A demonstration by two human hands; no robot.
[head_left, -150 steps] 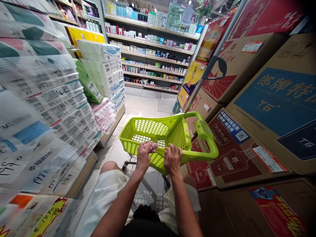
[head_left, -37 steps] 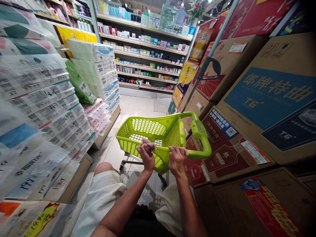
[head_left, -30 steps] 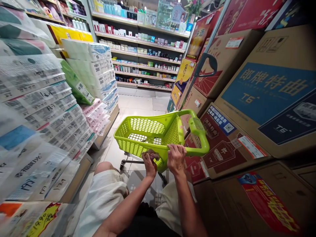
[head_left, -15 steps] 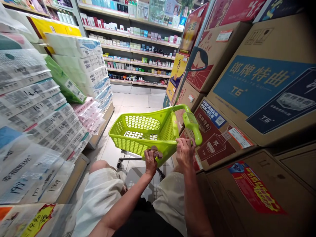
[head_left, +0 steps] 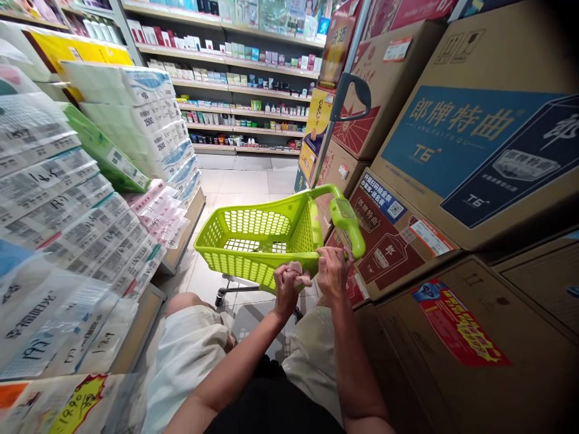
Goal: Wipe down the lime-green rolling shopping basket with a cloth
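A lime-green shopping cart [head_left: 257, 259] with perforated basket walls stands before my knees, its handle end to the right. My left hand [head_left: 286, 288] is closed round a crumpled, pinkish-brown cloth [head_left: 296, 272], held against or just in front of the basket's near side; whether they touch I cannot tell. Close by on the right, my right hand [head_left: 333, 272] has its fingers curled over the cart's near rim at the base of the handle [head_left: 350, 224]. Some of its fingers are hidden behind the hand. The basket's floor shows through its holes.
Cardboard cartons [head_left: 470, 132] are stacked close on the right. A grey trolley handle [head_left: 350, 99] rises beside them. Packs of tissue paper [head_left: 72, 199] are piled on the left. Shelves of small boxes and bottles [head_left: 230, 90] stand beyond the tiled floor [head_left: 244, 178].
My left hand, with the cloth, has moved right along the cart's near side, nearer my right hand. The right hand stays at the rim. The view has shifted slightly.
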